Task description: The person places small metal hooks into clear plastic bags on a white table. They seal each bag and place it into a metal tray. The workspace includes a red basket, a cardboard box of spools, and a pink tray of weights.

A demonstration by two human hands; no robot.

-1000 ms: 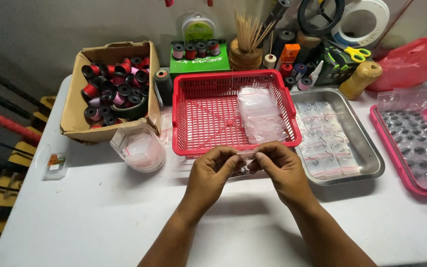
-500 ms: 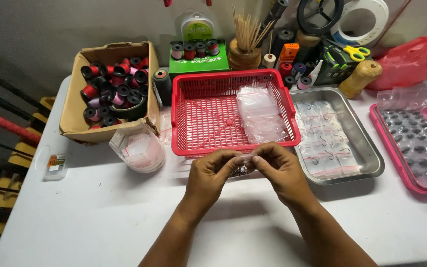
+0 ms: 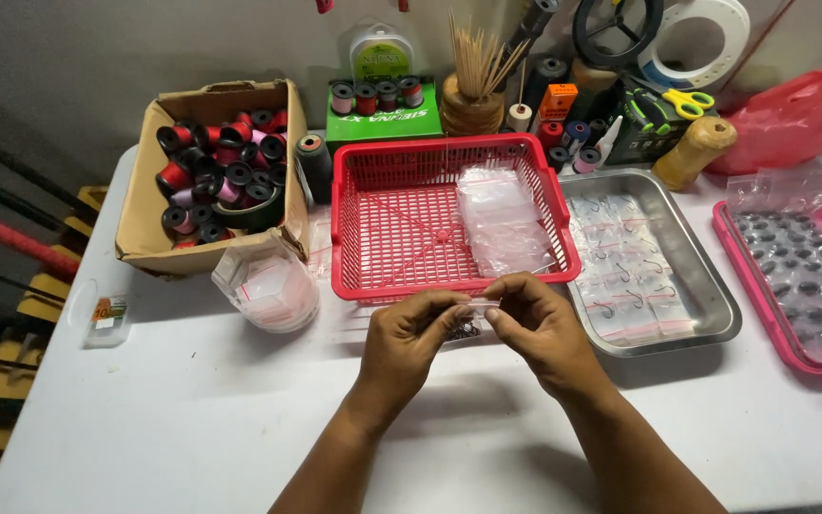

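Both my hands meet over the white table just in front of the red mesh basket. My left hand and my right hand pinch the top edge of one small clear plastic bag between thumb and fingers. Small dark pieces show inside the bag, hanging below my fingers. Several flat clear bags lie in the right half of the basket.
A steel tray with bagged hooks sits right of the basket, a pink tray of dark pieces further right. A cardboard box of thread spools and a clear cup stand at the left. Tools, tape rolls and sticks line the back.
My hands stay together in front of the basket, with only small finger movements along the bag's top edge.
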